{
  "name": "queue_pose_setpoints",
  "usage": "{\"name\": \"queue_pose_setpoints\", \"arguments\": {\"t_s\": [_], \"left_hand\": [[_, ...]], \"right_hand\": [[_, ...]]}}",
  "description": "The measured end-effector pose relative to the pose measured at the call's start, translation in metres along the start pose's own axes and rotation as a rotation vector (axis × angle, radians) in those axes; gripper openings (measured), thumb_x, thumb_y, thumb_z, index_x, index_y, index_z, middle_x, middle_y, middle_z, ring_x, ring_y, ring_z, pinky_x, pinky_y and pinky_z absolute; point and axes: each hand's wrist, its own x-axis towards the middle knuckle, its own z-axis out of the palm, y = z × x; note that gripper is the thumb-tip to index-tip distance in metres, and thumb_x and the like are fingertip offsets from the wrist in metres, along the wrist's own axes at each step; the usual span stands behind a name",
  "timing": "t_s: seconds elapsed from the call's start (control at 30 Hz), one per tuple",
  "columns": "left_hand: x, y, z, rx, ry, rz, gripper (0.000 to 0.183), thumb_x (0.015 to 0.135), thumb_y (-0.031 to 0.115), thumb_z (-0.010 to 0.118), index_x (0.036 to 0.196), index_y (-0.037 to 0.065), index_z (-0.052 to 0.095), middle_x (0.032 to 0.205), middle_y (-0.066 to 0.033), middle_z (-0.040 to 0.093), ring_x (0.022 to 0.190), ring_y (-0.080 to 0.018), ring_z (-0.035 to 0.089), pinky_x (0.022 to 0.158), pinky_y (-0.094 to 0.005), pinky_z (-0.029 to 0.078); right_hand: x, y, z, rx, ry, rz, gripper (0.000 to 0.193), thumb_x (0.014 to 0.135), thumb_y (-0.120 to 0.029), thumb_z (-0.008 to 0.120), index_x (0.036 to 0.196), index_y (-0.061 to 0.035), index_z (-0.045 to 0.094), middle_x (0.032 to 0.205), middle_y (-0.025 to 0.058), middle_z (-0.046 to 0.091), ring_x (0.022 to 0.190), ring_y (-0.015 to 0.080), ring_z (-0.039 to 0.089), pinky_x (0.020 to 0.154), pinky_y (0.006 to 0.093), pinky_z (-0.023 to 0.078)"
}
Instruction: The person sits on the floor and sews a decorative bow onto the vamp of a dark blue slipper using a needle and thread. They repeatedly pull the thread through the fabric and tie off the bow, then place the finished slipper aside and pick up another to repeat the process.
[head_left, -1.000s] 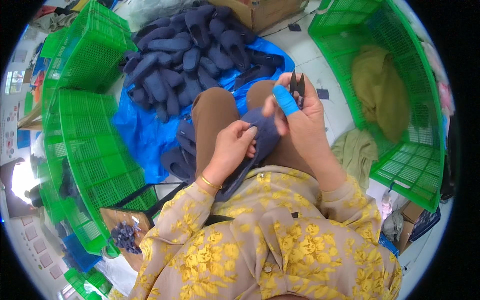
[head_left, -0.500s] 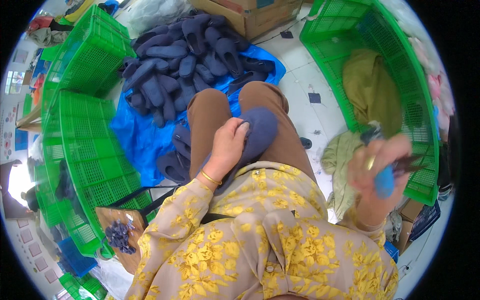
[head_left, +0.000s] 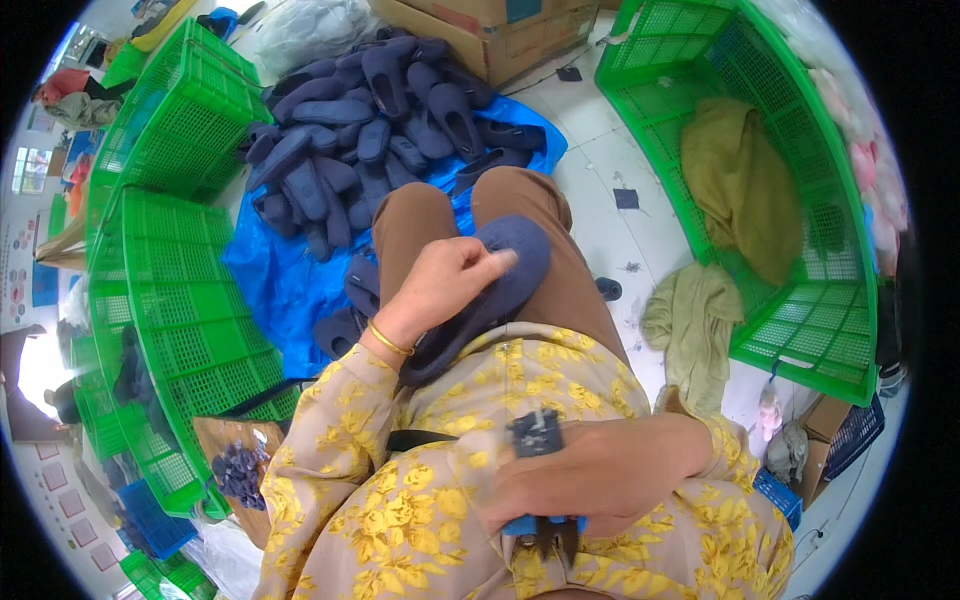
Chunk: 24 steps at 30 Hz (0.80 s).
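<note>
A dark navy slipper lies across my lap, its toe pointing away and its opening nearer my waist. My left hand is closed on its upper, with the thumb on the toe part. In front of my chest, my right hand is a closed, partly blurred fist. It grips a blue-handled tool with a dark metal end pointing down; most of the handle is hidden by the fingers. A small dark patch with pale marks sticks up at the same hand, and I cannot tell how it is held.
A heap of navy slippers lies on a blue sheet beyond my knees. Green crates stand at left; another crate at right holds olive cloth. A small board with dark scraps is at my left. Cardboard boxes stand behind.
My right hand has swung from the far right in to my chest with the blue-handled tool. My left hand has shifted slightly toward the slipper's toe.
</note>
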Motion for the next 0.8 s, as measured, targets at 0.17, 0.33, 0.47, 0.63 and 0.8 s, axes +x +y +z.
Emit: {"name": "queue_pose_setpoints", "arguments": {"t_s": [0.17,0.33,0.47,0.63,0.8], "left_hand": [[0.002,-0.006,-0.001,0.174,-0.036,0.195,0.016,0.079,0.014,0.066,0.078,-0.002,0.067,0.076,-0.0146,0.064,0.071,-0.0248,0.063,0.067,-0.0343,0.049],[-0.006,-0.012,-0.006,0.080,0.025,0.193,0.011,0.084,0.009,0.065,0.088,-0.001,0.066,0.079,-0.0048,0.065,0.072,-0.0094,0.057,0.066,-0.0258,0.047],[-0.012,-0.009,-0.011,0.004,-0.059,0.076,0.010,0.087,0.008,0.063,0.093,0.000,0.065,0.089,0.0010,0.064,0.080,-0.0052,0.055,0.071,-0.0222,0.046],[-0.014,-0.010,-0.018,-0.170,-0.121,0.013,0.011,0.092,0.008,0.061,0.099,0.001,0.063,0.096,0.0035,0.062,0.087,-0.0044,0.053,0.077,-0.0204,0.045],[-0.008,-0.012,-0.016,-0.154,-0.121,-0.007,0.009,0.094,0.009,0.059,0.097,0.001,0.061,0.092,0.0040,0.059,0.084,-0.0038,0.050,0.076,-0.0203,0.043]], "right_hand": [[0.009,0.017,0.004,0.083,0.134,-0.012,0.043,0.078,-0.001,0.061,0.119,-0.0088,0.049,0.107,0.0063,0.058,0.078,0.0246,0.061,0.065,0.0344,0.047],[-0.009,0.077,-0.017,-0.035,0.881,0.388,0.012,0.088,-0.008,0.062,0.099,-0.0055,0.062,0.088,0.0048,0.062,0.075,0.0158,0.058,0.069,0.0278,0.047],[-0.020,0.147,-0.035,-0.544,0.978,0.342,0.031,0.079,0.002,0.057,0.107,-0.0077,0.062,0.094,0.0153,0.063,0.082,0.0354,0.061,0.072,0.0395,0.049],[-0.019,0.152,-0.048,-0.673,0.692,0.433,0.041,0.075,0.004,0.055,0.112,-0.0136,0.062,0.088,0.0145,0.059,0.083,0.0356,0.059,0.071,0.0431,0.047],[-0.020,0.154,-0.055,-0.600,0.646,0.384,0.035,0.077,-0.003,0.059,0.109,-0.0146,0.062,0.088,0.0121,0.057,0.083,0.0343,0.059,0.070,0.0438,0.047]]}}
